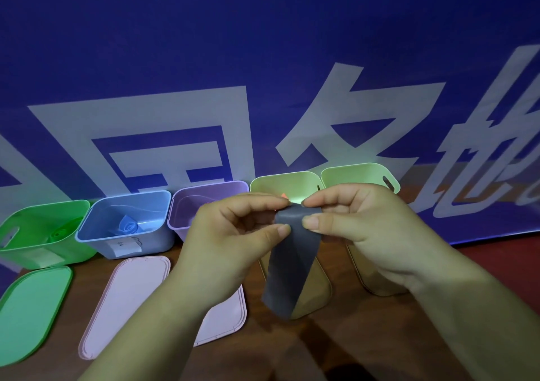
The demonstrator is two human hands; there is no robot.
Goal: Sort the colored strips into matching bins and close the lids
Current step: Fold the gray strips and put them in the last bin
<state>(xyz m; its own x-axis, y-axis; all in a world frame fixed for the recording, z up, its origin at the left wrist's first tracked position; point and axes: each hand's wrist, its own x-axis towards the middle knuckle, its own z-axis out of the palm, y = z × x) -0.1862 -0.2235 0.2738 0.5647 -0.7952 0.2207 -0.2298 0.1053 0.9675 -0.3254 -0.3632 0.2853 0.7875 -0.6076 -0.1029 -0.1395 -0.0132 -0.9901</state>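
Five open bins stand in a row at the back of our table (263, 351): the green bin (32, 250), blue bin (159, 242), purple bin (182, 205), left pale bin (280, 183) and right pale bin (350, 173). We hold the grey strip (295, 263) up in front of the two pale ones. Our left hand (233, 234) pinches its top end between thumb and forefinger, and our right hand (359, 225) pinches the same end just beside it. The rest hangs down, twisted, and its lower end lies in front of a tan lid (317, 290).

A rolled blue strip (128, 227) lies in the blue bin and a green strip (62, 231) in the green bin. A bit of orange (283, 196) shows behind our fingertips; we cannot tell what it is.

Other lids lie flat before the bins: a green lid (29, 313), a pink lid (128, 299), a second pink lid (226, 313) partly under our left forearm, and a second tan lid (380, 285) under our right wrist. A blue banner (263, 44) with large white characters hangs behind.
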